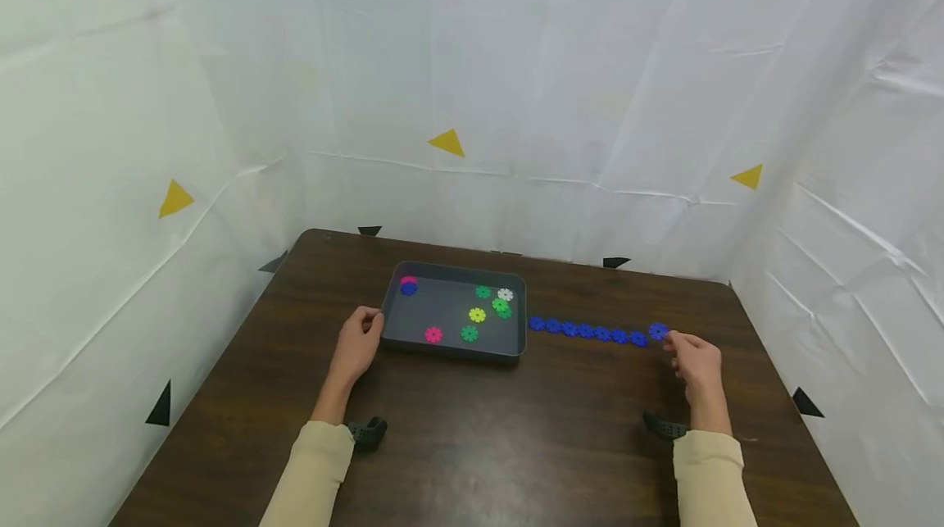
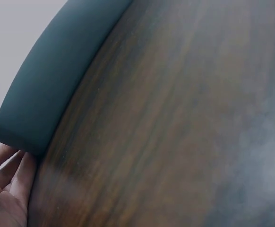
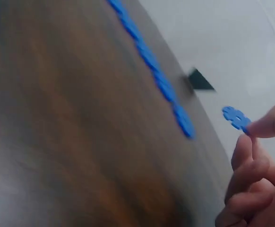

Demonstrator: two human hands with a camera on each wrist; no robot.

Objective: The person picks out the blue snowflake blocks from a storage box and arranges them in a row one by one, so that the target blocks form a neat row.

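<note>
Between its thumb and a finger the right hand [image 1: 696, 359] pinches a blue notched disc [image 3: 236, 117], held off the table in the right wrist view. Just left of it, a row of several blue discs [image 1: 585, 331] runs along the table to the tray. The left hand [image 1: 359, 340] grips the near left corner of the dark grey tray [image 1: 450, 349], thumb at the rim and fingers against the outer wall [image 2: 47, 80]. Inside the tray lie loose discs: pink [image 1: 433, 335], yellow [image 1: 477, 315], white [image 1: 505, 295], several green [image 1: 469, 333], and a blue one [image 1: 409, 288] overlapping another pink.
The brown wooden table [image 1: 472, 437] extends around the tray and the row. White sheeting [image 1: 516, 84] with yellow and black triangles hangs behind and on both sides. Each wrist carries a black strapped device, such as the right one [image 1: 666, 427].
</note>
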